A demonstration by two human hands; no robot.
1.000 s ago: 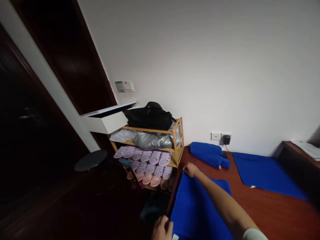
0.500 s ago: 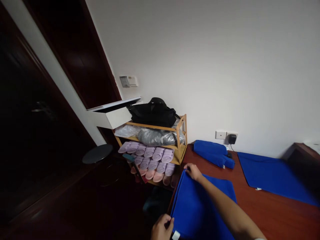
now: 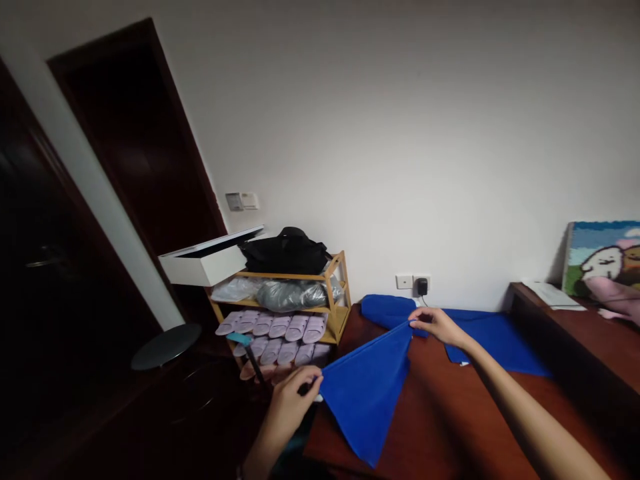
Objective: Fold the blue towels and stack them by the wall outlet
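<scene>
A blue cloth (image 3: 367,390) hangs stretched between my two hands above the near left part of the table, its lower part drooping to a point. My left hand (image 3: 295,393) pinches its left top corner, where a bit of white tag shows. At the right top corner, my right hand (image 3: 435,325) grips the cloth between thumb and fingers. Behind it on the reddish-brown table (image 3: 480,413) lies a folded blue cloth bundle (image 3: 387,310), partly hidden. To its right another blue cloth (image 3: 500,340) is spread flat, with a small white tag on its near edge.
A wooden rack (image 3: 341,293) left of the table bears a black bag (image 3: 287,253), a white box (image 3: 205,267) and rows of slippers (image 3: 270,327). A round stool (image 3: 167,347) stands near the doors. A plug (image 3: 422,287) sits in the wall; a picture (image 3: 600,260) leans at right.
Both hands have lifted the blue cloth off the table, raising its pinched edge and swinging it toward horizontal. The view has shifted right, bringing the picture into sight.
</scene>
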